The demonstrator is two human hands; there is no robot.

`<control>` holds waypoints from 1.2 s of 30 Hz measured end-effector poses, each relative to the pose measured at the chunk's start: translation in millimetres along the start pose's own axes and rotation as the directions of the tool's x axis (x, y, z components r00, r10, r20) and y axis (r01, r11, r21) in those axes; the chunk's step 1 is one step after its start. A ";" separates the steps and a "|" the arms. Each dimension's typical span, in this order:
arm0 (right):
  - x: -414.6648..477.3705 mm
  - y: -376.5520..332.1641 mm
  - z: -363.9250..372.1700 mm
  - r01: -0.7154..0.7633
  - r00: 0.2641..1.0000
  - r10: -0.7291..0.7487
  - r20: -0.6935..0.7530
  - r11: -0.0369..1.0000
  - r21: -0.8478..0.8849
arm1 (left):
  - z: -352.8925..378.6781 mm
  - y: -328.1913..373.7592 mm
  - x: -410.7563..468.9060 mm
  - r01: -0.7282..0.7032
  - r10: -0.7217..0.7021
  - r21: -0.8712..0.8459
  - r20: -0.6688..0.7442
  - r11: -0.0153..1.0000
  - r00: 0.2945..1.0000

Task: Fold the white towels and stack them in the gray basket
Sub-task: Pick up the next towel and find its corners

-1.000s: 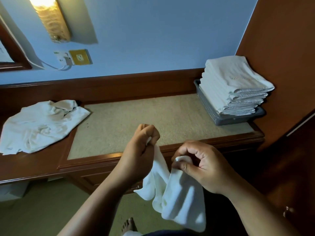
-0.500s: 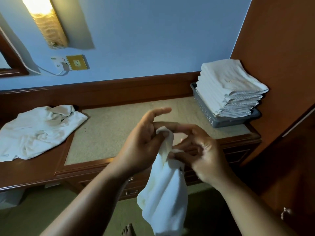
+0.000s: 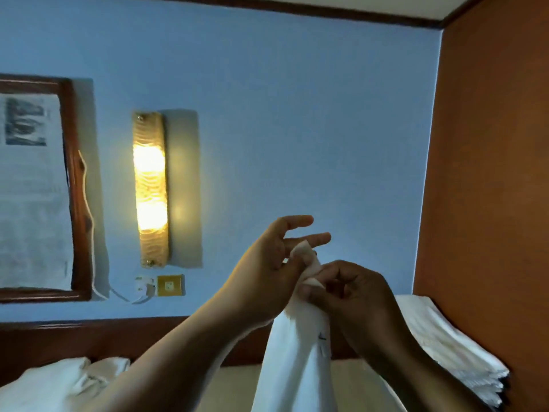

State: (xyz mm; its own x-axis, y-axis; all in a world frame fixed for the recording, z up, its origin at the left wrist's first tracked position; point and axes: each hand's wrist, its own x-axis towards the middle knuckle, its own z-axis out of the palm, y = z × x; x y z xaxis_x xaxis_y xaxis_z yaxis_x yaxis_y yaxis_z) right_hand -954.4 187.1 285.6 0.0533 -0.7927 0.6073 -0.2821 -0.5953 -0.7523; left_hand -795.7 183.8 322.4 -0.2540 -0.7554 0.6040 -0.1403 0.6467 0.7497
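The white towel (image 3: 297, 361) hangs in the air in front of the person, low and a little right of centre. Its top edge is gathered up between both hands and the rest drops straight down out of the bottom of the view. The left hand (image 3: 267, 272) holds one corner: the cloth is pinched against its middle finger, while the index and middle fingers (image 3: 300, 221) stretch out to the right, fairly straight. The right hand (image 3: 353, 295) is touching the left, just below and to the right of it. Its fingers are curled in, nipping a second bit of the towel's edge at their tips.

Behind the right wrist, at the far right of the desk, a stack of folded towels (image 3: 439, 340) lies with its layered edges towards the near right. A dark sliver (image 3: 506, 380) under those edges may be the gray basket, though too little of it shows to be sure. At the near left a loose heap of towels (image 3: 53, 385) lies crumpled on the desk. The beige desk top (image 3: 234, 388) shows between the left forearm and the hanging cloth.

Beyond runs a dark wooden backboard (image 3: 89, 337), and above it the blue wall (image 3: 297, 114). On the wall a tall lamp (image 3: 150, 188) is lit, a brass socket plate (image 3: 170, 285) sits just under it, and a wooden frame (image 3: 74, 188) is at the far left. A reddish wooden panel (image 3: 490, 173) fills the right side.
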 end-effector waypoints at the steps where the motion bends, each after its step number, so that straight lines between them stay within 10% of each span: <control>1: 11.5 -9.2 -2.8 0.028 0.999 -0.028 -0.022 0.999 0.020 | -3.9 3.0 11.0 0.036 -0.036 0.002 -0.067 0.999 0.997; 6: 60.8 -41.4 -15.0 0.125 0.992 -0.125 -0.011 0.992 -0.004 | -32.1 15.2 43.9 0.309 -0.306 0.017 -0.098 0.951 0.947; 16: 111.7 -78.7 -28.0 0.158 0.979 -0.135 0.153 0.977 -0.144 | -62.3 23.3 77.8 0.150 -0.130 0.288 -0.086 0.946 0.988; 36: 172.1 -81.1 32.5 0.135 0.991 -0.130 0.042 0.976 -0.169 | -114.0 -27.5 90.7 -0.066 0.077 0.140 -0.079 0.988 0.994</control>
State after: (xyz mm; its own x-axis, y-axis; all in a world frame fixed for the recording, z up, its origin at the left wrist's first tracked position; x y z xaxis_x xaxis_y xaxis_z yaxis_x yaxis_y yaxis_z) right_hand -891.2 94.7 442.8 0.1298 -0.7135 0.6886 -0.4301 -0.6662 -0.6092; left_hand -705.8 85.4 387.4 -0.1881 -0.7092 0.6795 -0.2563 0.7033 0.6631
